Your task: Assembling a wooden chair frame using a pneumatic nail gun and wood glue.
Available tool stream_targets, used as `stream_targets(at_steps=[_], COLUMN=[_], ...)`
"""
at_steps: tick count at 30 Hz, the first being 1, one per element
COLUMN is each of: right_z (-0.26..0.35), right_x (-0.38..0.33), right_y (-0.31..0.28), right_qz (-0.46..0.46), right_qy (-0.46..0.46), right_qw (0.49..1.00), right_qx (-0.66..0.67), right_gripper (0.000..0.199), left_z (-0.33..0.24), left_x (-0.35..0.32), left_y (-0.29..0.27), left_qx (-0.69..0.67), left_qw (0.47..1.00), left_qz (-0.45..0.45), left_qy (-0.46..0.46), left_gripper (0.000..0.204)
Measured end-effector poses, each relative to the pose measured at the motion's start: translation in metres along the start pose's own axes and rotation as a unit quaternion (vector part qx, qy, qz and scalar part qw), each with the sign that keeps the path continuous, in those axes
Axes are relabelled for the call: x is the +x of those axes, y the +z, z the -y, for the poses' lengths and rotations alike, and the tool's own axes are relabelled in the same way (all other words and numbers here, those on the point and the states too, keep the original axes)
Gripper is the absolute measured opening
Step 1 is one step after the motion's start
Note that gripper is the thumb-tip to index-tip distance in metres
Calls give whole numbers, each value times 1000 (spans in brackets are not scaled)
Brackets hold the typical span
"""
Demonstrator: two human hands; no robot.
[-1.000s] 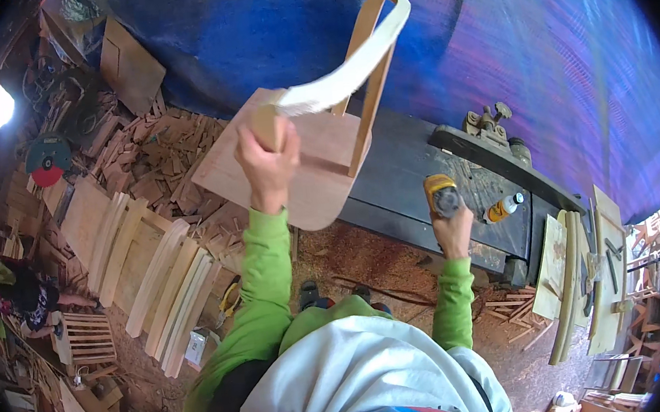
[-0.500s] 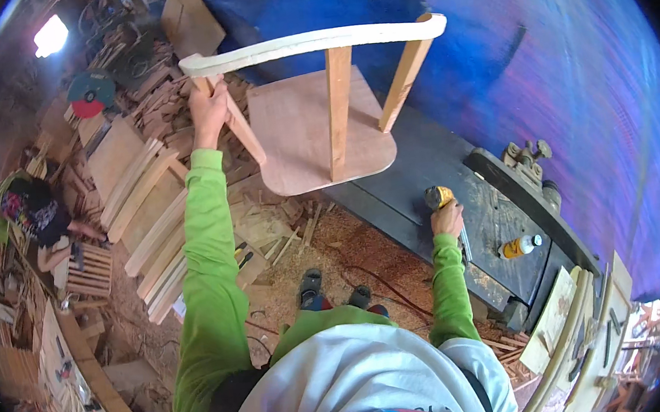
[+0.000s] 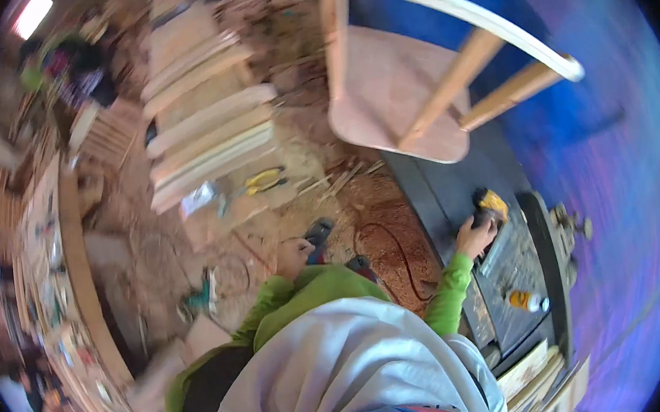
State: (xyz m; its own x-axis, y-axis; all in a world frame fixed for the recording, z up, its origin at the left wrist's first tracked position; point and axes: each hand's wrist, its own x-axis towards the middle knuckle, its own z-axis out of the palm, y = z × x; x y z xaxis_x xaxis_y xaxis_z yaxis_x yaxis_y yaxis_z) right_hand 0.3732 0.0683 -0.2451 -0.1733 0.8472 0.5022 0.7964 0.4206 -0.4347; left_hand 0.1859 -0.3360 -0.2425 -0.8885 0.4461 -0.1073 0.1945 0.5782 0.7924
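Note:
A wooden chair part, with a flat seat panel (image 3: 390, 89), several upright posts and a curved pale top rail (image 3: 462, 9), rests at the far end of the dark machine table (image 3: 425, 205). On that table my right hand (image 3: 476, 237) is closed around a yellow and black power drill (image 3: 493, 204). My left hand (image 3: 294, 257) hovers in front of my body, away from the chair. Its fingers are loosely bent and slightly blurred, and nothing shows in them. An orange bottle with a white cap (image 3: 526, 301) lies near my right forearm.
Stacked curved wood pieces (image 3: 211, 122) lie left of the chair, with yellow-handled pliers (image 3: 264, 181) on a board below. A green tool (image 3: 198, 298) and a red cord (image 3: 406, 258) are on the sawdust-covered floor. A person (image 3: 79, 71) works at the far left.
My left hand has let go of the chair's post and come back toward my body. My right hand still grips the drill. The view has turned left, so the chair appears further right.

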Motion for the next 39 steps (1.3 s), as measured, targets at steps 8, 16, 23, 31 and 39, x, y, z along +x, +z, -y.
stream_targets(at_steps=[8, 16, 23, 31, 39], right_z=[140, 223, 268, 367, 396], right_x=[-197, -161, -131, -181, -192], right_y=[37, 60, 100, 92, 107], right_qz=[410, 566, 470, 468, 363], right_qy=[-192, -249, -28, -123, -242], right_qw=[865, 747, 829, 844, 880], right_qx=[215, 242, 302, 230, 188], right_gripper=[24, 30, 36, 35, 27], left_z=[30, 54, 99, 184, 216], left_x=[-4, 41, 87, 130, 151], left_y=[-42, -99, -203, -283, -303], left_qx=[34, 66, 161, 170, 163], left_qw=[995, 985, 953, 938, 968], left_qz=[-98, -157, -256, -297, -191], left_qy=[1, -13, -12, -54, -14], left_gripper=[17, 34, 37, 21, 33])
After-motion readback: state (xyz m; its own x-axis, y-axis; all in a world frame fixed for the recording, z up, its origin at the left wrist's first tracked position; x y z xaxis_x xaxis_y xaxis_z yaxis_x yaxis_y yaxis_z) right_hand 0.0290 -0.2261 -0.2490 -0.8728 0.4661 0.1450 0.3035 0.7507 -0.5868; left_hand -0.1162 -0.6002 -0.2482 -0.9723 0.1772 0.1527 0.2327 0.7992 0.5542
